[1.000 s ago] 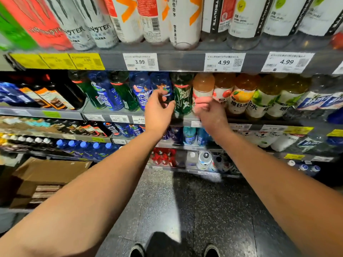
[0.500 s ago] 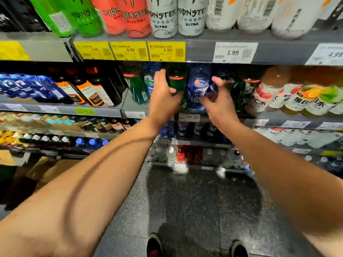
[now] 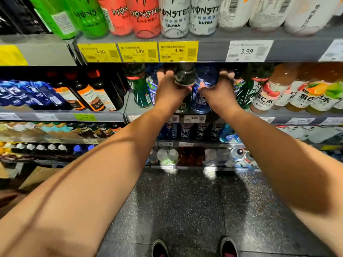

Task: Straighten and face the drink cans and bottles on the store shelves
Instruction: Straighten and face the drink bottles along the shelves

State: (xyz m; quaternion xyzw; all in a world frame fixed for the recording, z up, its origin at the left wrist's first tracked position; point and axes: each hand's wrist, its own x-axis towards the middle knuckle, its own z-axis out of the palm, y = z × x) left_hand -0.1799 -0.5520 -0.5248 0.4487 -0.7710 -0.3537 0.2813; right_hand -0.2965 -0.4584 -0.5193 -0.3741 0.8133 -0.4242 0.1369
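Note:
On the middle shelf (image 3: pixel 289 114) stands a row of drink bottles. My left hand (image 3: pixel 169 91) grips a dark green bottle (image 3: pixel 184 74) near its shoulder, fingers on its left side and thumb in front. Just to the right, my right hand (image 3: pixel 220 93) holds a blue bottle (image 3: pixel 206 78), thumb on its front and fingers curled behind it. Both bottles stand upright side by side, and my hands hide their lower halves.
Monster cans (image 3: pixel 174 13) line the shelf above, over yellow price tags (image 3: pixel 138 51). Dark bottles with orange labels (image 3: pixel 96 95) stand to the left, and vitamin water bottles (image 3: pixel 304 93) to the right. Lower shelves hold more drinks. A cardboard box (image 3: pixel 37 179) sits on the floor at the left.
My hands have moved left along the shelf, from the green and orange bottles to the dark green and blue ones, and have closed round them.

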